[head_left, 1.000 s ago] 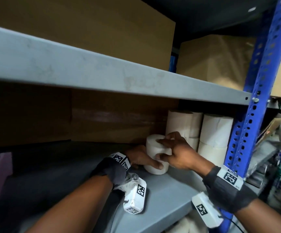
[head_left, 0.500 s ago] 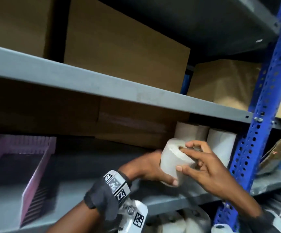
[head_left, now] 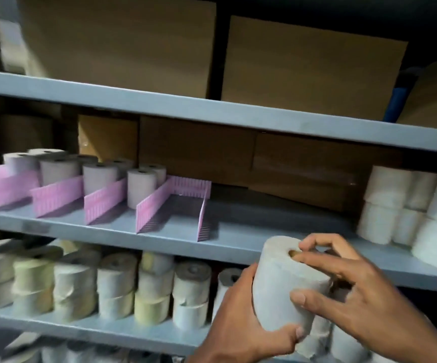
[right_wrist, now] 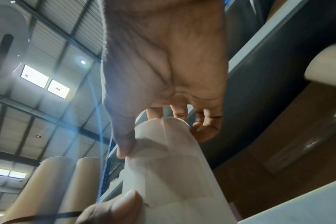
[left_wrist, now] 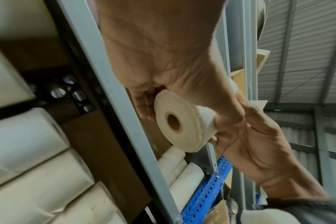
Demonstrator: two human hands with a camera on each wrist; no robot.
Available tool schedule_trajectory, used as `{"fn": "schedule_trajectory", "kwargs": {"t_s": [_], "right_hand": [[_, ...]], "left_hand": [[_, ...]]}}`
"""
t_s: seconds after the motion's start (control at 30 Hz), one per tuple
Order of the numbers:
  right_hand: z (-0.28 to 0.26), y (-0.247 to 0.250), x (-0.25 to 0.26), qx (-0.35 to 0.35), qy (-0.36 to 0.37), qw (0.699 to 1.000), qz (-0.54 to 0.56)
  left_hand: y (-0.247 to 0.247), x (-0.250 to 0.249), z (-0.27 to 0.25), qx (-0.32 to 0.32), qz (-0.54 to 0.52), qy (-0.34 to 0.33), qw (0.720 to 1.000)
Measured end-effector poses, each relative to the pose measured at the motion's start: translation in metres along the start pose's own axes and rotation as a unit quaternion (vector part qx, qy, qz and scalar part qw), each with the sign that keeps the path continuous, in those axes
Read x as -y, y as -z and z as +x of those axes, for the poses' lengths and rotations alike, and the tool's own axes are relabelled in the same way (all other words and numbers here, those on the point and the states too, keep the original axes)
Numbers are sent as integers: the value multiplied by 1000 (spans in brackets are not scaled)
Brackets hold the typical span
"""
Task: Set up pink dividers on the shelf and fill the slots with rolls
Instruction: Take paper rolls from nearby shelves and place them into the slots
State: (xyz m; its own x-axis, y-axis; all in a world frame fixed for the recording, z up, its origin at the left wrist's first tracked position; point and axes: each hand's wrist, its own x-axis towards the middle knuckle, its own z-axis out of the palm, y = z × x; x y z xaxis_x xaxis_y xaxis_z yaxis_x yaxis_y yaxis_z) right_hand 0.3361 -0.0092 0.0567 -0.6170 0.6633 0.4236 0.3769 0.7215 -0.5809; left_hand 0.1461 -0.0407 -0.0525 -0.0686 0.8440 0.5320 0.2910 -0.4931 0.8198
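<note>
Roll lifted off the shelf, now carried in both hands toward the pink slots.

Nearest, the roll [head_left: 288,286] is off the shelf [head_left: 238,247] and in the air in front of its edge, where a second ago it stood by the right-hand stack [head_left: 406,213]. The left hand [head_left: 241,318] cups its side and base with fingers curled round it. The right hand [head_left: 353,289] steadies the top, thumb and fingers [head_left: 317,256] spread on the side and by the core hole (a light hold, it seems). Farther in and to the left stand the dividers [head_left: 146,205]. Four slots hold rolls and the end slot [head_left: 183,208] is bare, so I judge this roll is meant for it.
</note>
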Motion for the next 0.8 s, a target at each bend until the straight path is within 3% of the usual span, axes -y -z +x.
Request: {"fn": "schedule_trajectory", "kwargs": {"t_s": [0.23, 0.33, 0.47, 0.67, 0.8], "right_hand": [[15, -54, 41, 125, 23, 991, -44], [30, -72, 55, 146, 49, 988, -31], [50, -97, 75, 139, 89, 986, 12], [81, -127, 97, 100, 155, 983, -21], [105, -139, 102, 45, 139, 988, -52]], "left_hand": [[61, -8, -70, -100, 66, -5, 993], [86, -11, -83, -130, 83, -15, 988], [120, -10, -91, -163, 107, -18, 981], [160, -2, -87, -168, 99, -41, 980], [165, 7, -81, -239, 212, -35, 947]]}}
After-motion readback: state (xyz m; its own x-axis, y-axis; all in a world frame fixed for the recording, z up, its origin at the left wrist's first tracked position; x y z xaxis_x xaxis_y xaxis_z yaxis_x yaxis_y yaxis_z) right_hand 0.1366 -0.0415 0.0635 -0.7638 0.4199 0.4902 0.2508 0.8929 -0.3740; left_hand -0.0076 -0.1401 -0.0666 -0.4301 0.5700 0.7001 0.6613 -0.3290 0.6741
